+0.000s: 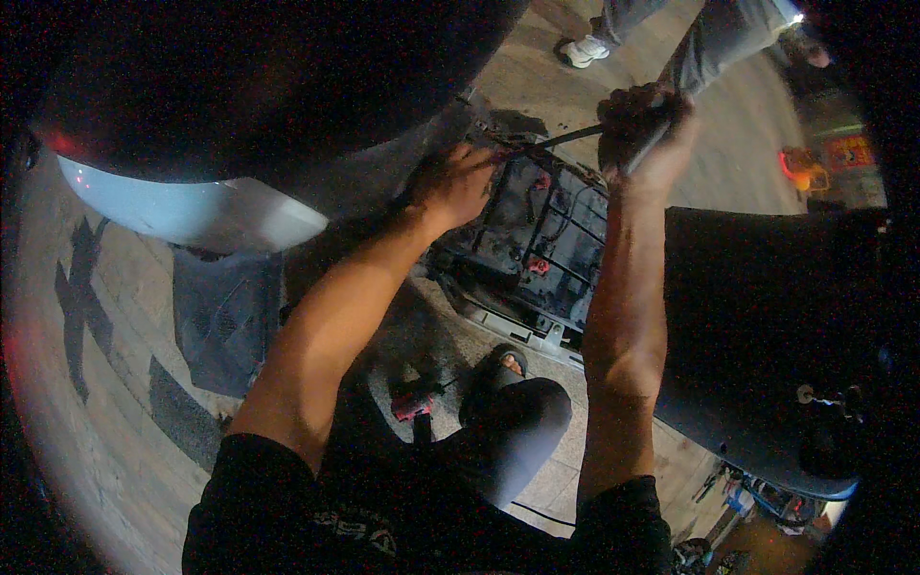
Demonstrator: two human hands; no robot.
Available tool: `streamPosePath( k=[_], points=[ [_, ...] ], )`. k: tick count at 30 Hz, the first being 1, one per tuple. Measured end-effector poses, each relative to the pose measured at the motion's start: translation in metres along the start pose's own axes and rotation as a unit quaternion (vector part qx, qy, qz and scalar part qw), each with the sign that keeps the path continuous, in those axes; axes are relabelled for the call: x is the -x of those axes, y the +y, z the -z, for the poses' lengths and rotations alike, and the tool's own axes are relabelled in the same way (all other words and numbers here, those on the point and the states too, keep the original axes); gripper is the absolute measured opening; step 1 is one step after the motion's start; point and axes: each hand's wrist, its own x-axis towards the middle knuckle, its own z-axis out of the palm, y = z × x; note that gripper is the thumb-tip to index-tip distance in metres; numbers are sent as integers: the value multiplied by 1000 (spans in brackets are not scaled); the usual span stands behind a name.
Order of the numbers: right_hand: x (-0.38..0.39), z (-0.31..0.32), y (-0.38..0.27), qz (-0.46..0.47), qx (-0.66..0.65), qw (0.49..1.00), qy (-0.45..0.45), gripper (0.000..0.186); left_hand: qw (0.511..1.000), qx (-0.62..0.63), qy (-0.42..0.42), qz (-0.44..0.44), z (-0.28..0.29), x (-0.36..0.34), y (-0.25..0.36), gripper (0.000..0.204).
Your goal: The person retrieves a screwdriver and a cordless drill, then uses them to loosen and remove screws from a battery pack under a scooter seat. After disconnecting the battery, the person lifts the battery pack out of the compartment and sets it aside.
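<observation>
My right hand (644,129) is raised at the upper right, its fingers wrapped round a thin black strip (567,138). A pale grey piece (648,150) lies along that palm; its kind is unclear. From the right hand the strip slopes down to the fingertips of my left hand (458,187), which seem closed on its lower end; the thumb is hidden. Below the strip is an open tray-like compartment (581,337) with dark rectangular blocks that look like batteries (567,225). Red fittings (539,265) sit on them. My left hand is at the compartment's far left edge.
A large dark body with a white curved panel (192,206) overhangs the left. Near my sandalled foot (510,362) lies a red and black tool (414,406). A dark panel (757,335) stands at the right. Another person's legs (714,48) and white shoe (585,51) are beyond.
</observation>
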Motion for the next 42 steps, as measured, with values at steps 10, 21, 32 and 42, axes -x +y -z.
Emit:
streamPosePath(
  k=[10, 21, 32, 42],
  points=[
    [4, -2, 13, 16, 39, 997, -65, 37, 997, 68, -32, 16, -18, -1, -12, 41],
    [-42, -23, 15, 46, 178, 980, 80, 36, 994, 60, 77, -49, -26, 1, -15, 26],
    [-49, -49, 43, 180, 262, 915, 250, 39, 996, 88, -9, 26, -26, -1, -18, 34],
    [-29, -16, 9, -141, 55, 955, -255, 32, 995, 101, -12, -1, -25, -7, -7, 39]
  ],
)
